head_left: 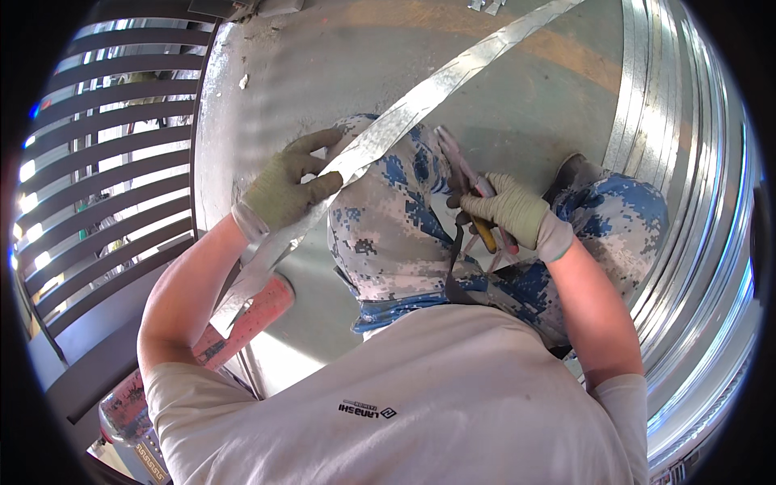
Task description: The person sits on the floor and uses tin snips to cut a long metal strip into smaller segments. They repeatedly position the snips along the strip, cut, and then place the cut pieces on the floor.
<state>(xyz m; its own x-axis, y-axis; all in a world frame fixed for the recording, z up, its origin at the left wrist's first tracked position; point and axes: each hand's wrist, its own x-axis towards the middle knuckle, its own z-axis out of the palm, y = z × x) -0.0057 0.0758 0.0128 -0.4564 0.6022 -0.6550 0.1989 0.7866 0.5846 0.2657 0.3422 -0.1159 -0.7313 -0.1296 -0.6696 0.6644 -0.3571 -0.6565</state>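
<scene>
A long, thin galvanized metal strip (418, 100) with short slits along it runs diagonally over my raised knee. My left hand (288, 182), in a greenish work glove, grips it with the thumb on top. Its lower end (242, 288) passes under my left forearm. In my gloved right hand (506, 209) is a plier-like hand tool (464, 160) with red and yellow grips, perhaps metal snips. The tool's jaws point up and away from me, apart from the strip, and the fingers partly hide its handles. A dark strap (453, 260) hangs below this hand.
Long metal profiles (648, 109) lie stacked along the right side. A dark slatted metal frame (130, 109) stands at the left. Near my left elbow lies a worn red cylinder (267, 309). Scraps of metal (485, 6) rest on the grey floor (291, 66) at the top.
</scene>
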